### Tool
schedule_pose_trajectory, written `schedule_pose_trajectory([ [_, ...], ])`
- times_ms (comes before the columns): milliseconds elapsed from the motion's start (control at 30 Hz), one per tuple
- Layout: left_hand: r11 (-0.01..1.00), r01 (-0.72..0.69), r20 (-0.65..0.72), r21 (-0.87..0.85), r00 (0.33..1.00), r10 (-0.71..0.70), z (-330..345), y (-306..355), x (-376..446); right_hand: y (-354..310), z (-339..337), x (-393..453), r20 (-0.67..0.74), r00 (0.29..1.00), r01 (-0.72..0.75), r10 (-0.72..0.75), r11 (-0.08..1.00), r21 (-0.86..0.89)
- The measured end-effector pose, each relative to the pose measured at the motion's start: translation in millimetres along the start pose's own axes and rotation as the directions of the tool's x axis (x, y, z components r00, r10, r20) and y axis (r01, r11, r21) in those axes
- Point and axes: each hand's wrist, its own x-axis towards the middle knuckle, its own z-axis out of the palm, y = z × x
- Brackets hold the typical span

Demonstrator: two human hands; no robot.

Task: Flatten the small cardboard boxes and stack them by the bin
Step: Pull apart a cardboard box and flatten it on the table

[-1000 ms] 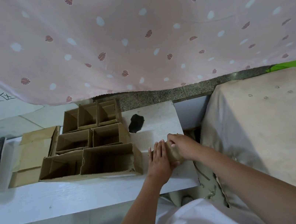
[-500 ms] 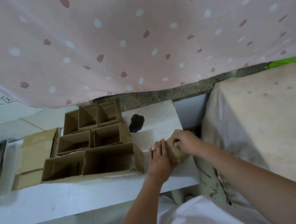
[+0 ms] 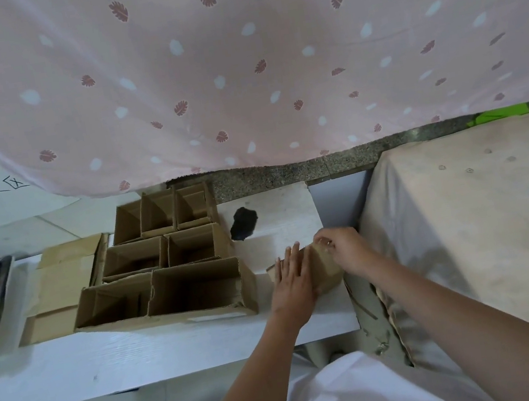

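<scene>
Left hand (image 3: pixel 292 278) presses flat-fingered on the small box (image 3: pixel 326 270), right of the open boxes (image 3: pixel 197 289); right hand (image 3: pixel 345 250) pinches its top edge.

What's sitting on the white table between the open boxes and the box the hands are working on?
In the head view, only bare white table lies between the nearest open box and the small box under the hands; the dark patch sits farther back.

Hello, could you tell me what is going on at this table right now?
A person is working on a small cardboard box at the right end of the white table. The left hand lies flat on it, while the right hand pinches its far edge. Beside them, a cluster of open boxes stands unflattened.
</scene>
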Motion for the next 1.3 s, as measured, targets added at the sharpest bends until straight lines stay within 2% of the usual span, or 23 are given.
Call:
schedule_pose_trajectory([
  [100,1.000,0.002,0.039,0.011,0.999,-0.003,-1.2,12.1,0.2,-3.8,-0.8,-0.8,0.046,0.999,0.027,-0.022,0.993,-0.118],
  [133,0.999,0.015,0.050,0.034,0.999,-0.016,-1.4,16.0,1.8,-3.8,-0.5,-0.8,0.024,1.000,0.014,-0.011,0.993,-0.115],
  [233,0.995,0.051,0.039,0.087,0.998,-0.054,-5.1,25.1,10.0,-6.1,-2.5,-4.6,-0.118,0.992,-0.043,0.050,0.997,0.065],
  [300,0.993,0.079,0.000,0.084,0.997,-0.080,-10.0,26.8,15.3,-9.5,-6.0,-5.3,-0.131,0.989,-0.046,0.065,0.988,0.148],
  [533,0.974,0.153,-0.122,-0.169,0.977,-0.175,-28.4,5.0,24.7,-20.6,-19.1,3.9,-0.200,0.964,-0.069,0.176,0.889,0.453],
  [700,0.914,0.088,-0.151,-0.397,0.976,-0.159,-24.8,-6.7,20.9,-32.1,-14.5,1.0,-0.220,0.964,-0.036,0.148,0.895,0.444],
  [800,0.887,0.059,-0.163,-0.457,0.975,-0.149,-19.4,-11.9,17.6,-33.9,-8.7,-1.0,-0.218,0.964,-0.037,0.152,0.889,0.457],
  [1000,0.860,0.059,-0.162,-0.508,0.973,-0.162,-22.9,-16.5,16.1,-43.8,-3.1,2.2,-0.191,0.971,-0.033,0.144,0.872,0.489],
  [1300,0.864,0.097,-0.119,-0.493,0.977,-0.177,-15.0,-26.8,9.8,-48.6,-6.8,2.9,-0.204,0.969,-0.031,0.141,0.884,0.467],
])
